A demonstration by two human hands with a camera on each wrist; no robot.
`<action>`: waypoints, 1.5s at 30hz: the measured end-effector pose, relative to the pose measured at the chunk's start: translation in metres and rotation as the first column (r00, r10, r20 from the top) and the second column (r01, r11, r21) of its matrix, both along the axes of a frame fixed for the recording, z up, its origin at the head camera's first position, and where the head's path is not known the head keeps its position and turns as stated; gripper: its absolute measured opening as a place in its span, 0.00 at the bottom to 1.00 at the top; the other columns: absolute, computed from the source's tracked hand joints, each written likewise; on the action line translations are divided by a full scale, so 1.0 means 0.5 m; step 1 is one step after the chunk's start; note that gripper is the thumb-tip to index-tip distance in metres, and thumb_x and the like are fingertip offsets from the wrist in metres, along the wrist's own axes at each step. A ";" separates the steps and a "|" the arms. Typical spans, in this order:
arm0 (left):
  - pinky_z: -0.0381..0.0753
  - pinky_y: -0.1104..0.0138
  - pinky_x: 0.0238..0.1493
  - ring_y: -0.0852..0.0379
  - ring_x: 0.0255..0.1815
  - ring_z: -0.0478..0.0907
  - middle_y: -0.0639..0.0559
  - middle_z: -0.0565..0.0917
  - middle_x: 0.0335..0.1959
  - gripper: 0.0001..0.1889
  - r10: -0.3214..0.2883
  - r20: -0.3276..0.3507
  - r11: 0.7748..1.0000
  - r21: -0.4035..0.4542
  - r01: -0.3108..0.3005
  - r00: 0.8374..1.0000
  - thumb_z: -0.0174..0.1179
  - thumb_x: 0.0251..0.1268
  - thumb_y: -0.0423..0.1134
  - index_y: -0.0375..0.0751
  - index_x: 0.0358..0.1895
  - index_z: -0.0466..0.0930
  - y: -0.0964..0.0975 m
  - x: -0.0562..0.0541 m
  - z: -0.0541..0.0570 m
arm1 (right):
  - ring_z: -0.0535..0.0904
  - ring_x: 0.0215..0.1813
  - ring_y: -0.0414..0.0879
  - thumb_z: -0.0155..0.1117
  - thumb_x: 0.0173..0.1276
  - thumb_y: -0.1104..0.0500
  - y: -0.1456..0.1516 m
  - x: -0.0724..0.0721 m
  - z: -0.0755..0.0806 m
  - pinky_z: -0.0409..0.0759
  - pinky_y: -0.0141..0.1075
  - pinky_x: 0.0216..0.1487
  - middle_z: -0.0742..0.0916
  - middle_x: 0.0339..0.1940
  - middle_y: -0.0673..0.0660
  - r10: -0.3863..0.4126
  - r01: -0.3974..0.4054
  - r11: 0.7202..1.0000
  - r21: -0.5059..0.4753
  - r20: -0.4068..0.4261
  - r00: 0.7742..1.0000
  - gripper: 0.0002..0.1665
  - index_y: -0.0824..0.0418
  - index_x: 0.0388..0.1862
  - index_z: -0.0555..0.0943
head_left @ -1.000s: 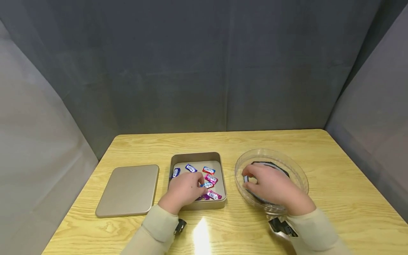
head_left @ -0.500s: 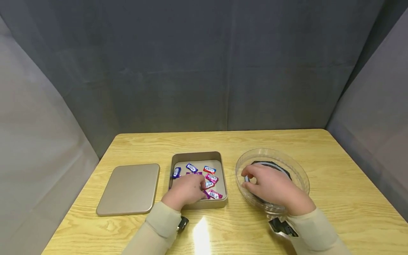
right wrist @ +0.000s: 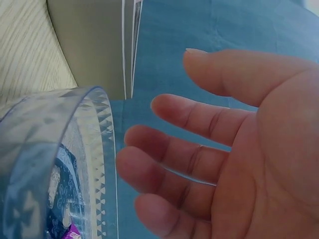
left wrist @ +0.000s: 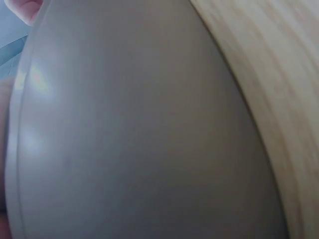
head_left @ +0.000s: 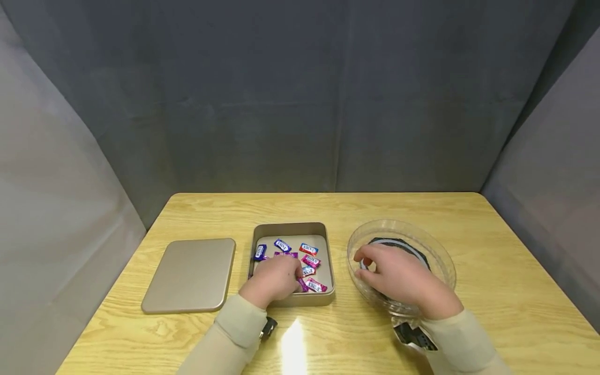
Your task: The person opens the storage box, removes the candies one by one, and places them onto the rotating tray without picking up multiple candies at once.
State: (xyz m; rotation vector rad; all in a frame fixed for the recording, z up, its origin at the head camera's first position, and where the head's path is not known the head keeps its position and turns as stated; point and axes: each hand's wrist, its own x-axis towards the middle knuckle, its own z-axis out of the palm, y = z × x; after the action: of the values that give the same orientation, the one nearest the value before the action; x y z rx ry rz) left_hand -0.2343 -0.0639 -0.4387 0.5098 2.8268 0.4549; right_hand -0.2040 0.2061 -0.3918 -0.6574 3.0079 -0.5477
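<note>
My left hand (head_left: 274,278) reaches into a square champagne-coloured tin (head_left: 290,227), its fingers bent down among small wrapped candies (head_left: 311,261) in blue, red, pink and purple. A purple candy (head_left: 302,285) lies right at the fingertips; I cannot tell whether they pinch it. The left wrist view is mostly filled by the tin's wall (left wrist: 149,124), which hides most of that hand. Over a clear round bowl (head_left: 447,260) hovers my right hand (head_left: 398,273), loosely curved. Seen from the right wrist, the same hand (right wrist: 244,144) has nothing between its spread thumb and fingers.
The tin's flat square lid (head_left: 189,276) lies on the wooden table (head_left: 356,359) left of the tin. Inside the bowl is a dark item with a grey stripe (head_left: 398,242). Behind the table hangs a dark grey cloth (head_left: 281,104), with pale cloths at both sides.
My left hand has drawn slightly back inside the tin, and a purple candy beyond it has come into sight. The right hand stays almost in place over the bowl.
</note>
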 end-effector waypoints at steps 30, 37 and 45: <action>0.75 0.65 0.33 0.60 0.31 0.74 0.63 0.78 0.33 0.08 0.009 -0.169 0.949 0.313 0.045 0.986 0.68 0.68 0.41 0.54 0.39 0.76 0.000 0.029 0.068 | 0.82 0.48 0.42 0.68 0.70 0.45 -0.054 0.016 -0.018 0.81 0.43 0.48 0.85 0.51 0.45 0.039 -0.045 0.998 -0.048 -0.123 0.992 0.20 0.46 0.58 0.82; 0.76 0.68 0.30 0.64 0.29 0.75 0.68 0.79 0.30 0.07 -0.010 -0.217 0.931 0.355 0.088 0.976 0.68 0.68 0.42 0.56 0.39 0.77 0.007 0.041 0.072 | 0.83 0.54 0.47 0.73 0.64 0.44 -0.074 0.013 -0.032 0.80 0.48 0.55 0.87 0.53 0.48 0.079 -0.092 0.995 -0.027 -0.309 0.948 0.28 0.50 0.62 0.81; 0.73 0.67 0.26 0.65 0.27 0.74 0.72 0.79 0.28 0.07 -0.018 -0.265 0.919 0.375 0.121 0.964 0.67 0.69 0.44 0.59 0.36 0.76 0.019 0.049 0.078 | 0.84 0.38 0.38 0.76 0.63 0.48 -0.085 0.018 -0.034 0.80 0.34 0.34 0.87 0.49 0.46 0.109 -0.143 0.986 -0.084 -0.321 0.941 0.29 0.49 0.63 0.79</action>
State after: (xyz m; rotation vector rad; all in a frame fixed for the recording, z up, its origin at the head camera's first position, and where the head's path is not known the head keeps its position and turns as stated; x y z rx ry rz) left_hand -0.2096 -0.0546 -0.3999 0.7961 2.9532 1.0164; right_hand -0.1950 0.1637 -0.4090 -1.0298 3.2107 -0.6567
